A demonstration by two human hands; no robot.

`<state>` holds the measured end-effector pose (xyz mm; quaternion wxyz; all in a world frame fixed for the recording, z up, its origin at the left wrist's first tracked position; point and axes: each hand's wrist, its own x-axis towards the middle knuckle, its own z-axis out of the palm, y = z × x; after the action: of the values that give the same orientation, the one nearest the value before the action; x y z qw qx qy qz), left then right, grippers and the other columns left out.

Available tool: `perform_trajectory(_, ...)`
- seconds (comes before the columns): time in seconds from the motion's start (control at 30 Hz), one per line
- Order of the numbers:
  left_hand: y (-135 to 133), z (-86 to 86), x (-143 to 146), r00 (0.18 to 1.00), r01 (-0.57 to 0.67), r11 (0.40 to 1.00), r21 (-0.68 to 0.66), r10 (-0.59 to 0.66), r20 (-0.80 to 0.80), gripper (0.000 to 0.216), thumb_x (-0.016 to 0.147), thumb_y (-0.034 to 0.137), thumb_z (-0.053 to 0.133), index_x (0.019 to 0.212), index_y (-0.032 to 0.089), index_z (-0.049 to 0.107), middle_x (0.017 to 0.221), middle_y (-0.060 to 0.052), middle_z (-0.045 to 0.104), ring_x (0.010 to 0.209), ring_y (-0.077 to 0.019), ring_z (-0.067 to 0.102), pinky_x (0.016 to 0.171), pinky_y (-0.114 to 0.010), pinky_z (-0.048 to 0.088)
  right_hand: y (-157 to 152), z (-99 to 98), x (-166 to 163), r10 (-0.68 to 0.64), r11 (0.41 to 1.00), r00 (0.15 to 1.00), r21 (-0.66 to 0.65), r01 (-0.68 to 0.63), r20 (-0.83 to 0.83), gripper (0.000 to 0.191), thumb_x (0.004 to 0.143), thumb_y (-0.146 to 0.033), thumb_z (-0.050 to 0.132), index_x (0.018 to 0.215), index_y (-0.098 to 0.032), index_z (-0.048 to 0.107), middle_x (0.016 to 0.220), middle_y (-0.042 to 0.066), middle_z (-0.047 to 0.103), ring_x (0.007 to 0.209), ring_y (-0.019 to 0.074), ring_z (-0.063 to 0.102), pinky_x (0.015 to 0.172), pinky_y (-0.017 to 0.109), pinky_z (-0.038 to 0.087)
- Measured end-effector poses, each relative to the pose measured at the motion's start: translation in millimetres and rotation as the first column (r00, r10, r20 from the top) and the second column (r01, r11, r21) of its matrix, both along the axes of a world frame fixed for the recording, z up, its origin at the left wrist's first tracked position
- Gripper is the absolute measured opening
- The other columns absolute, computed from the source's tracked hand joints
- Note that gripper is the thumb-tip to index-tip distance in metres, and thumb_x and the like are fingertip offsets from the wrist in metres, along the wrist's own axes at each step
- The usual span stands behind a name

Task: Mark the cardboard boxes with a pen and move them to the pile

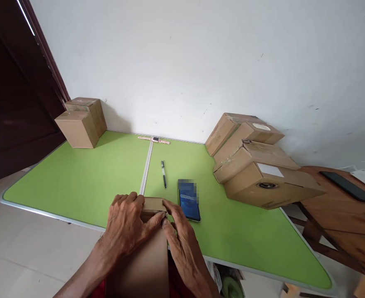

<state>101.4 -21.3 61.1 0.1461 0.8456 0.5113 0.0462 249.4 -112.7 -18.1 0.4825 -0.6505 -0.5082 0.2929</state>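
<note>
A brown cardboard box (151, 256) stands at the near edge of the green table (92, 182), right below me. My left hand (128, 225) lies over the box's top left, fingers curled onto the far flap. My right hand (182, 240) rests on its right side, thumb and fingers pressing the flap edge (154, 203). Both hands grip the box, and their thumbs almost meet at its top.
A smartphone (189, 200) lies just right of the box, a black pen (163, 174) beyond it, a wristwatch (154, 139) by the wall. Two boxes (81, 122) stand far left, several stacked boxes (257, 165) at right. A wooden side table (340, 207) carries a dark phone (350, 186).
</note>
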Motion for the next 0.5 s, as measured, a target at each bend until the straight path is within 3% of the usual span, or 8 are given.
perform_trajectory(0.2,6.5,-7.0,-1.0,0.997,0.017,0.999,-0.044,-0.014,0.082,0.023,0.095,0.040,0.063,0.106,0.028,0.080,0.102,-0.004,0.079,0.094,-0.0303,0.075,0.083,-0.040,0.050,11.1,14.1,7.8,0.129,0.990,0.990,-0.043,-0.131,-0.051,0.046,0.108,-0.047,0.041,0.146,-0.028,0.056,0.151,0.009,0.059,0.142,0.0250,0.056,0.121,0.041,0.044)
perform_trajectory(0.3,7.6,-10.0,-2.3,0.998,-0.017,0.998,-0.053,0.020,0.061,0.023,0.094,0.038,0.062,0.103,0.028,0.081,0.101,-0.004,0.080,0.093,-0.0307,0.075,0.079,-0.039,0.050,39.0,15.4,29.7,0.171,0.969,0.984,-0.172,-0.179,-0.056,0.055,0.108,-0.059,0.033,0.134,-0.023,0.065,0.134,0.012,0.069,0.119,0.0265,0.069,0.100,0.039,0.057)
perform_trajectory(0.37,7.9,-10.6,-4.0,0.999,-0.010,0.998,-0.060,0.013,0.047,0.023,0.094,0.037,0.063,0.102,0.028,0.081,0.102,-0.004,0.080,0.093,-0.0314,0.075,0.078,-0.040,0.051,70.6,9.6,45.2,0.107,0.953,0.990,-0.294,-0.075,0.093,0.052,0.108,-0.059,0.037,0.123,-0.020,0.068,0.115,0.012,0.075,0.101,0.0264,0.073,0.087,0.038,0.058)
perform_trajectory(0.43,8.9,-10.9,-8.4,0.998,0.036,0.997,-0.070,-0.033,0.053,0.024,0.097,0.038,0.061,0.104,0.026,0.081,0.101,-0.005,0.080,0.096,-0.0318,0.075,0.082,-0.041,0.052,108.1,-2.3,56.6,0.040,0.923,0.959,-0.379,0.073,0.282,0.034,0.107,-0.046,0.054,0.110,-0.017,0.070,0.106,0.013,0.075,0.102,0.0291,0.071,0.094,0.041,0.054)
perform_trajectory(0.5,11.1,-11.9,-16.3,0.991,0.110,0.990,-0.090,-0.102,0.089,0.028,0.100,0.044,0.061,0.109,0.025,0.079,0.106,-0.007,0.080,0.099,-0.0322,0.075,0.086,-0.043,0.053,143.9,-17.7,62.8,-0.001,0.889,0.940,-0.430,0.158,0.342,0.020,0.102,-0.032,0.065,0.105,-0.013,0.070,0.107,0.016,0.074,0.110,0.0327,0.069,0.100,0.048,0.051)
